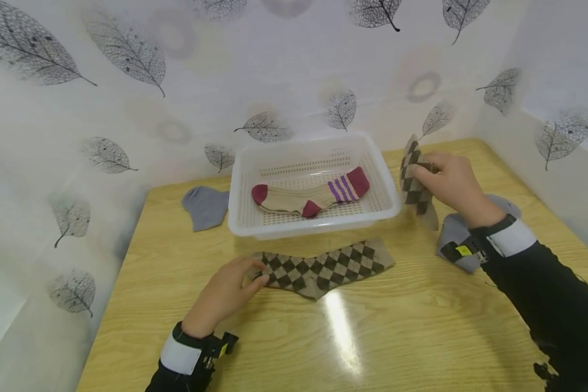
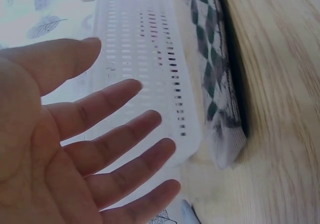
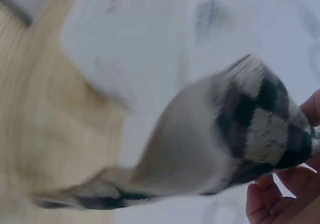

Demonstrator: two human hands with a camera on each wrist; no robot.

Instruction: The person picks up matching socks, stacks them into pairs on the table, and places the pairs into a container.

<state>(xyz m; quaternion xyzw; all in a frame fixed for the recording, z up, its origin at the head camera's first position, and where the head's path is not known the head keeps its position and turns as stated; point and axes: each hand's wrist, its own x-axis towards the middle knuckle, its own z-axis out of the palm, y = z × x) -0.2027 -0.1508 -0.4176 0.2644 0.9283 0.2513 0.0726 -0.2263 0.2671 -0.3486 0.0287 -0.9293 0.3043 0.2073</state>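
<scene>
My right hand (image 1: 452, 182) pinches an argyle sock (image 1: 412, 182), which hangs in the air just right of the basket; in the right wrist view this sock (image 3: 265, 119) droops, partly blurred. A matching argyle sock (image 1: 323, 268) lies flat on the table in front of the basket, its toe and cuff pointing to the sides. At that sock's left end is my left hand (image 1: 227, 294). Its fingers (image 2: 115, 179) are spread and relaxed in the left wrist view, holding nothing.
A white plastic basket (image 1: 318, 225) stands at the back, with a beige, maroon and purple-striped sock (image 1: 294, 198) inside. Grey socks lie on the table: one (image 1: 207, 208) left of the basket, another grey item (image 1: 453, 234) under my right forearm. A leaf-patterned wall (image 1: 294, 71) rises behind.
</scene>
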